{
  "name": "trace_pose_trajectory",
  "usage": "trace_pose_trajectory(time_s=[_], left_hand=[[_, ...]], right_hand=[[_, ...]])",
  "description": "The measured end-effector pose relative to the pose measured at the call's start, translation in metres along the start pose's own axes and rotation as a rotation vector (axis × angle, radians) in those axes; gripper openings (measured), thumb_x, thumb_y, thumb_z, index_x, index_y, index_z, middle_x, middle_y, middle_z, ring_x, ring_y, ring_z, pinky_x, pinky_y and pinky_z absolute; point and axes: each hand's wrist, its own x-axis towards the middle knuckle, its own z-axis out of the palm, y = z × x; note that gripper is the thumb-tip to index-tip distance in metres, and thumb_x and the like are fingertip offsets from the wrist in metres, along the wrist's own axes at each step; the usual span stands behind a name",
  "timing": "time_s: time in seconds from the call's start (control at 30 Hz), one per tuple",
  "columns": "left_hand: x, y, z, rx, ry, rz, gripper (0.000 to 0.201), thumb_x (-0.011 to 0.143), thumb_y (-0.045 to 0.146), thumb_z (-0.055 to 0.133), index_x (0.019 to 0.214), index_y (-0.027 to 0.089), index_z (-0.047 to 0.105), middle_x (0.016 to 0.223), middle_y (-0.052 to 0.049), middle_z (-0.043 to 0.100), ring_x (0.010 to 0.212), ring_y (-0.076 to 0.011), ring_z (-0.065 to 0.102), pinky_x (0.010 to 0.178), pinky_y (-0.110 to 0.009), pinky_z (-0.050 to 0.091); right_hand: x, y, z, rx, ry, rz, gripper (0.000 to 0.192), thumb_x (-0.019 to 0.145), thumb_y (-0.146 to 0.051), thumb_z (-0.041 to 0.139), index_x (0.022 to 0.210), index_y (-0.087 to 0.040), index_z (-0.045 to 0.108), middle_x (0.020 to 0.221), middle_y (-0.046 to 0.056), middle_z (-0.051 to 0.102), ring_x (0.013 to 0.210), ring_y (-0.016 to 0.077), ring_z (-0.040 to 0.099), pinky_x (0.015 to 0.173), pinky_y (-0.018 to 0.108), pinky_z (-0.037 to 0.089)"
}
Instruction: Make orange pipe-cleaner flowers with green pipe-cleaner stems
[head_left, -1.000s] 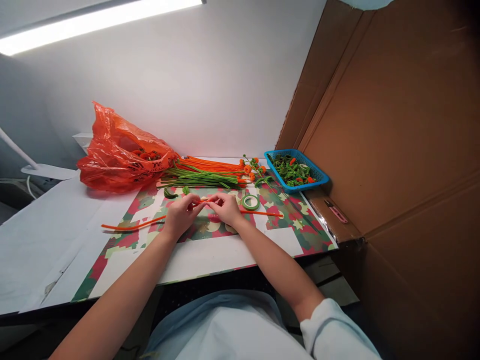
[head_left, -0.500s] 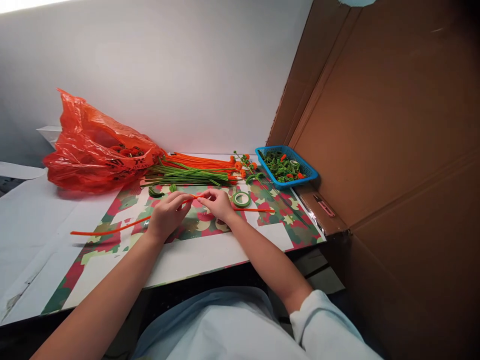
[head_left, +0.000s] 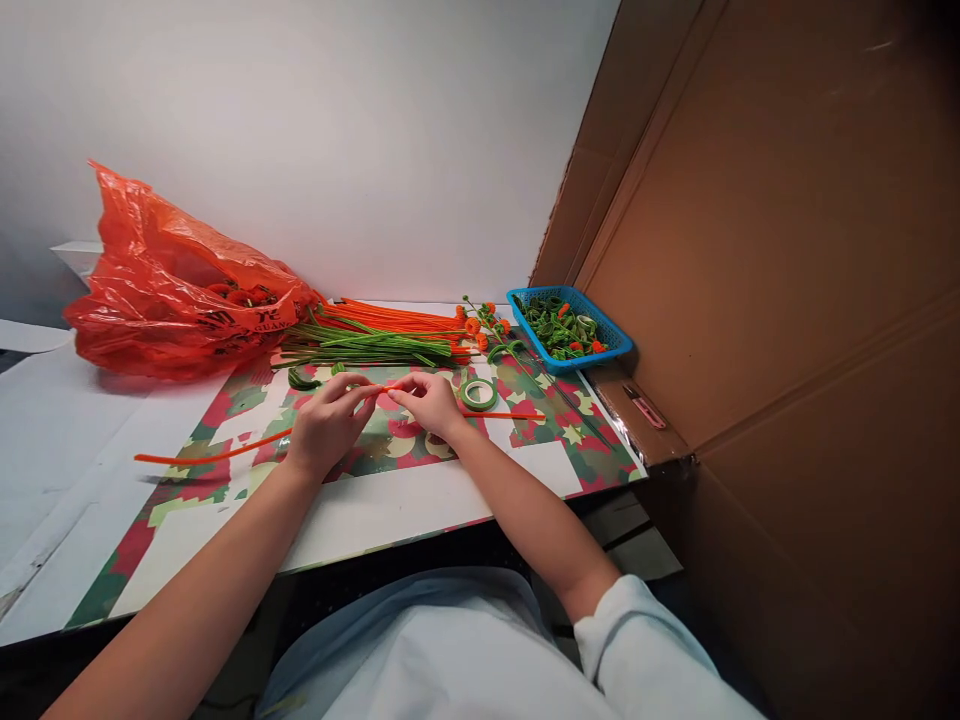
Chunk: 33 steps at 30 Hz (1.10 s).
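Both my hands pinch one long orange pipe cleaner (head_left: 210,456) over a patterned red-green sheet (head_left: 555,425). My left hand (head_left: 326,425) grips it near the middle, and its free end trails left across the table. My right hand (head_left: 430,400) pinches it close beside the left fingertips, and the other end runs right past a roll of green tape (head_left: 478,393). The stretch between my fingertips is short and partly hidden by the fingers.
A bundle of orange and green pipe cleaners (head_left: 375,335) lies behind my hands. An orange plastic bag (head_left: 172,290) sits at back left. A blue basket (head_left: 568,328) of green and orange pieces stands at back right. A cardboard wall (head_left: 787,260) closes the right side.
The view has shifted, so everything sits further left and lower. My hands have stayed together on the orange pipe cleaner, fingers working slightly.
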Motion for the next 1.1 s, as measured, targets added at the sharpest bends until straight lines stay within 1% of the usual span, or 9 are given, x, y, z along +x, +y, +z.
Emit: trace_pose_trajectory(time_s=[0.13, 0.33, 0.5, 0.6, 0.7, 0.77, 0.87, 1.1], left_hand=[[-0.002, 0.000, -0.001, -0.026, -0.072, -0.032, 0.017, 0.091, 0.019, 0.055, 0.088, 0.015, 0.072, 0.089, -0.005, 0.071, 0.075, -0.0150, 0.068, 0.068, -0.023, 0.051], [-0.006, -0.002, 0.000, -0.018, -0.192, -0.123, 0.026, 0.096, 0.025, 0.047, 0.091, 0.019, 0.071, 0.089, -0.003, 0.074, 0.073, -0.0141, 0.069, 0.057, -0.023, 0.046], [-0.008, -0.001, 0.002, -0.050, -0.346, -0.266, 0.031, 0.096, 0.031, 0.043, 0.091, 0.020, 0.071, 0.091, -0.005, 0.075, 0.079, -0.0196, 0.069, 0.058, -0.027, 0.044], [-0.007, 0.000, 0.001, -0.090, -0.387, -0.310, 0.031, 0.094, 0.032, 0.042, 0.090, 0.020, 0.071, 0.090, -0.006, 0.074, 0.079, -0.0216, 0.068, 0.058, -0.028, 0.043], [-0.005, -0.003, -0.001, -0.223, -0.452, -0.394, 0.028, 0.088, 0.033, 0.045, 0.086, 0.020, 0.069, 0.089, -0.006, 0.073, 0.080, -0.0218, 0.066, 0.061, -0.028, 0.044], [-0.004, -0.006, -0.002, -0.340, -0.508, -0.461, 0.026, 0.084, 0.036, 0.048, 0.081, 0.020, 0.068, 0.081, -0.006, 0.071, 0.071, -0.0203, 0.063, 0.060, -0.027, 0.044], [-0.002, -0.012, -0.003, -0.465, -0.564, -0.520, 0.027, 0.080, 0.042, 0.051, 0.076, 0.020, 0.067, 0.068, -0.003, 0.066, 0.057, -0.0169, 0.056, 0.055, -0.026, 0.043], [-0.002, -0.019, -0.005, -0.670, -0.635, -0.647, 0.039, 0.076, 0.054, 0.055, 0.072, 0.017, 0.065, 0.065, -0.002, 0.064, 0.055, -0.0147, 0.055, 0.050, -0.023, 0.044]], right_hand=[[-0.002, -0.002, -0.001, -0.045, 0.000, -0.026, 0.011, 0.078, -0.025, 0.067, 0.079, -0.015, 0.069, 0.076, 0.001, 0.068, 0.061, 0.0089, 0.056, 0.058, 0.020, 0.046], [-0.005, -0.004, -0.003, -0.141, 0.011, -0.073, 0.008, 0.079, -0.023, 0.067, 0.078, -0.015, 0.069, 0.080, 0.001, 0.071, 0.063, 0.0098, 0.058, 0.061, 0.021, 0.047], [-0.005, -0.004, -0.003, -0.230, 0.009, -0.128, 0.006, 0.081, -0.019, 0.064, 0.079, -0.016, 0.069, 0.087, 0.002, 0.073, 0.068, 0.0108, 0.061, 0.066, 0.022, 0.049], [-0.005, -0.004, -0.003, -0.294, -0.001, -0.156, 0.006, 0.082, -0.017, 0.063, 0.081, -0.017, 0.069, 0.092, 0.003, 0.074, 0.074, 0.0120, 0.064, 0.068, 0.022, 0.049], [-0.007, -0.005, -0.004, -0.367, -0.018, -0.183, 0.006, 0.082, -0.016, 0.063, 0.079, -0.018, 0.068, 0.094, 0.003, 0.073, 0.082, 0.0143, 0.065, 0.072, 0.023, 0.049], [-0.008, -0.007, -0.005, -0.423, -0.033, -0.198, 0.007, 0.081, -0.015, 0.063, 0.078, -0.020, 0.067, 0.094, 0.002, 0.073, 0.086, 0.0160, 0.065, 0.073, 0.025, 0.049], [-0.011, -0.010, -0.006, -0.498, -0.056, -0.224, 0.008, 0.081, -0.015, 0.063, 0.079, -0.022, 0.068, 0.094, 0.000, 0.073, 0.088, 0.0177, 0.065, 0.072, 0.026, 0.047], [-0.012, -0.013, -0.005, -0.583, -0.115, -0.307, 0.012, 0.085, -0.015, 0.060, 0.084, -0.023, 0.068, 0.099, 0.000, 0.071, 0.101, 0.0177, 0.063, 0.079, 0.025, 0.044]])
